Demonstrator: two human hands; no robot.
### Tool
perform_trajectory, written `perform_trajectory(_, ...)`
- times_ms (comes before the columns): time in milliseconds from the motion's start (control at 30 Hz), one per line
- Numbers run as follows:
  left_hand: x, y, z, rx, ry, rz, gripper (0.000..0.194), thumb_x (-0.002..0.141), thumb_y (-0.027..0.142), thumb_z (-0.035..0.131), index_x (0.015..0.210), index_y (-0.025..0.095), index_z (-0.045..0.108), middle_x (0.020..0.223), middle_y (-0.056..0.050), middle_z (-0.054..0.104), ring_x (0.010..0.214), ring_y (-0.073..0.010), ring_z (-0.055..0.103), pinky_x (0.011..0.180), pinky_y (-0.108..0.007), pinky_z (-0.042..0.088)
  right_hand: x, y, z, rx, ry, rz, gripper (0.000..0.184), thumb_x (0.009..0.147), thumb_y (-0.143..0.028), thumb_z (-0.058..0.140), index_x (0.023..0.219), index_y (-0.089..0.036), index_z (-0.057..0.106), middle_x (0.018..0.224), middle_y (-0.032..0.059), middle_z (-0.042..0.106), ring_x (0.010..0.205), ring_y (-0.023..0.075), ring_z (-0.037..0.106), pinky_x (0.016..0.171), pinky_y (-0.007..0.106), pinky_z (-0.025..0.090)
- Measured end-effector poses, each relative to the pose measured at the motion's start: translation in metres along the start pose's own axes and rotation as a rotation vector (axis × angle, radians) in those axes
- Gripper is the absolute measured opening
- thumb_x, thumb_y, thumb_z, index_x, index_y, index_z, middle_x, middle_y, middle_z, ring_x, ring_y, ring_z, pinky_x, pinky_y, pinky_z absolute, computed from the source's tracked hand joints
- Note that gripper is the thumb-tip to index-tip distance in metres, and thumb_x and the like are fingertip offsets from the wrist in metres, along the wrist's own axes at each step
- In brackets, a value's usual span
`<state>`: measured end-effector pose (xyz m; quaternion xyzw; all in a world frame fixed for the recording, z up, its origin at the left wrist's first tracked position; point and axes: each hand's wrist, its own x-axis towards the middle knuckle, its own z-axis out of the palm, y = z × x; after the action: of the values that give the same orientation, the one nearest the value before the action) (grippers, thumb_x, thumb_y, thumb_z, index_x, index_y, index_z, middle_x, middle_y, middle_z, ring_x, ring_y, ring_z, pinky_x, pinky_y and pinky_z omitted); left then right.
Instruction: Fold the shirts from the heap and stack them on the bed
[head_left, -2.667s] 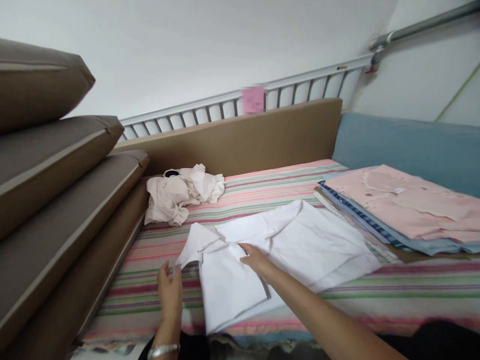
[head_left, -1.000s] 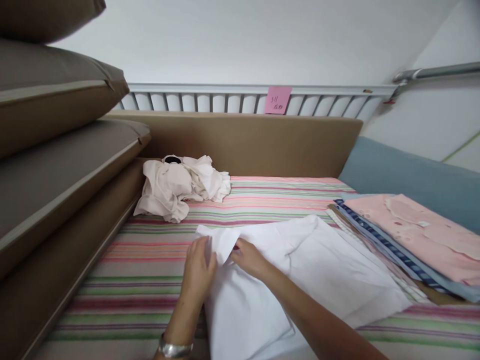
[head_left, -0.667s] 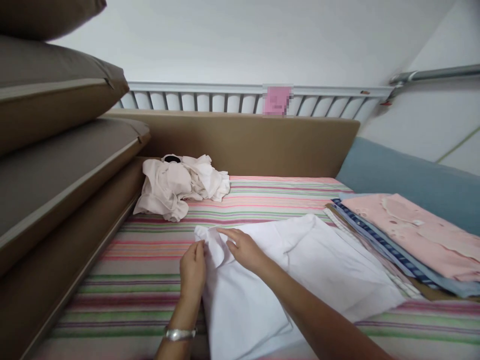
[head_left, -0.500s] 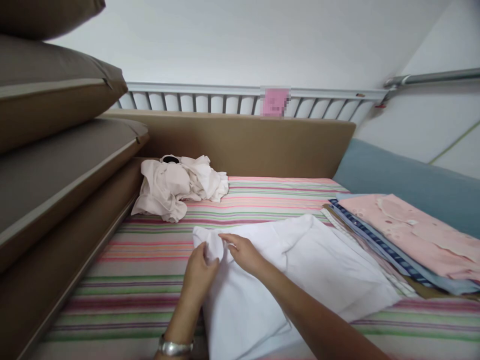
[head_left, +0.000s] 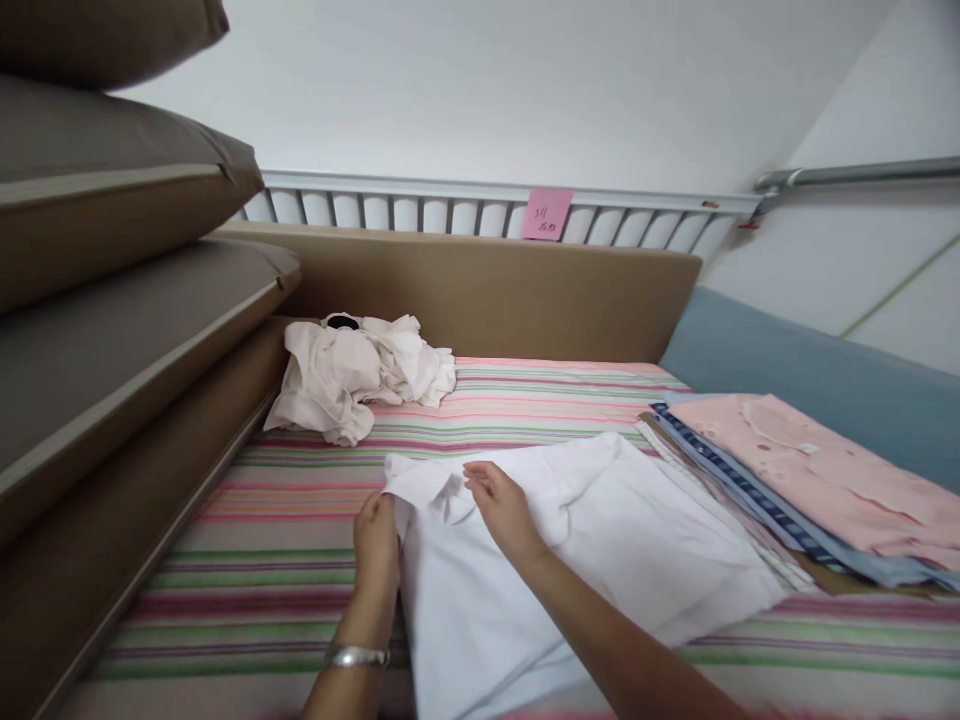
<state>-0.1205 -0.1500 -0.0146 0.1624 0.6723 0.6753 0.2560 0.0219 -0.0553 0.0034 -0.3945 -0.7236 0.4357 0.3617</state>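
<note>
A white shirt (head_left: 600,540) lies partly folded on the striped sheet, its collar toward the far left. My left hand (head_left: 376,545), with a silver bangle on the wrist, is closed on the left edge of the collar; some of its fingers are hidden behind the cloth. Just over the collar's right side hovers my right hand (head_left: 504,508), its fingers stretched and slightly apart, close to the fabric. Whether those fingertips touch the collar is hard to make out.
Folded clothes (head_left: 817,470), a pink garment on top, are stacked at the right. Crumpled cream clothes (head_left: 352,375) lie at the back left. Brown cushions (head_left: 135,290) rise along the left. Behind stands a brown padded board (head_left: 480,290) below a railing with a pink note (head_left: 547,214).
My left hand has moved left and now grips the collar's edge, spreading it flatter. My right hand has shifted slightly right, off the collar fold it was pinching.
</note>
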Motion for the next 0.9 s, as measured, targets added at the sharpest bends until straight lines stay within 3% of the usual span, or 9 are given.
perform_trajectory(67,0.000,-0.001,-0.002,-0.218,0.083,-0.144,0.023,0.073,0.036,0.053,0.084,0.017,0.060,0.075,-0.001,0.064,0.064,-0.0148,0.058,0.059,-0.027,0.045,-0.009,0.006,-0.002,-0.097,0.039,0.014,0.029,0.081,-0.032,0.047,0.105,-0.020,0.058,0.109,0.0073,0.063,0.096,0.0186,0.060,0.083,0.031,0.048)
perform_trajectory(167,-0.002,-0.003,-0.003,-0.436,0.170,-0.287,0.029,0.071,0.039,0.059,0.090,0.018,0.059,0.089,-0.005,0.065,0.069,-0.0151,0.061,0.061,-0.030,0.048,-0.019,0.003,0.006,-0.303,-0.027,0.041,0.048,0.075,-0.039,0.056,0.119,-0.021,0.053,0.116,0.0089,0.059,0.105,0.0226,0.055,0.088,0.034,0.044)
perform_trajectory(300,-0.006,-0.005,-0.006,-0.437,0.177,-0.257,0.034,0.074,0.044,0.055,0.094,0.018,0.060,0.099,-0.007,0.064,0.075,-0.0172,0.062,0.059,-0.030,0.049,-0.017,-0.012,0.028,-0.569,-0.102,0.032,0.074,0.067,-0.050,0.065,0.131,-0.018,0.045,0.114,0.0127,0.060,0.109,0.0300,0.051,0.093,0.042,0.037)
perform_trajectory(400,-0.011,-0.003,-0.006,-0.350,0.158,-0.178,0.036,0.075,0.047,0.055,0.090,0.016,0.062,0.092,-0.006,0.066,0.077,-0.0180,0.061,0.063,-0.030,0.048,-0.004,-0.015,0.044,-0.632,-0.115,0.090,0.080,0.067,-0.048,0.064,0.135,-0.015,0.038,0.115,0.0148,0.059,0.109,0.0310,0.051,0.092,0.042,0.036)
perform_trajectory(533,-0.019,0.003,-0.005,-0.195,0.061,-0.011,0.040,0.078,0.050,0.050,0.091,0.015,0.063,0.092,-0.007,0.066,0.088,-0.0217,0.060,0.077,-0.035,0.047,0.017,-0.007,0.050,-0.567,-0.163,0.227,0.071,0.071,-0.024,0.057,0.138,-0.018,0.033,0.111,0.0108,0.061,0.101,0.0243,0.056,0.085,0.035,0.041)
perform_trajectory(633,-0.023,0.005,-0.005,0.015,-0.014,0.211,0.037,0.083,0.045,0.046,0.098,0.016,0.064,0.102,-0.009,0.065,0.101,-0.0226,0.056,0.091,-0.036,0.041,0.029,0.000,0.044,-0.466,-0.106,0.162,0.064,0.072,-0.013,0.049,0.134,-0.024,0.039,0.108,0.0053,0.063,0.098,0.0187,0.058,0.083,0.029,0.042)
perform_trajectory(767,-0.023,-0.006,-0.004,0.258,-0.194,0.489,0.029,0.083,0.034,0.048,0.101,0.021,0.066,0.111,-0.010,0.061,0.108,-0.0228,0.053,0.096,-0.039,0.039,0.045,0.008,0.032,-0.205,-0.024,0.165,0.057,0.071,-0.013,0.051,0.126,-0.026,0.049,0.113,0.0027,0.061,0.106,0.0185,0.054,0.089,0.029,0.040)
perform_trajectory(900,-0.024,-0.019,0.000,0.448,-0.392,0.620,0.027,0.081,0.023,0.049,0.100,0.029,0.068,0.116,-0.007,0.061,0.110,-0.0216,0.052,0.097,-0.042,0.041,0.066,0.016,0.024,0.033,-0.044,0.216,0.040,0.074,-0.027,0.052,0.113,-0.019,0.059,0.099,0.0035,0.066,0.097,0.0197,0.058,0.083,0.029,0.045)
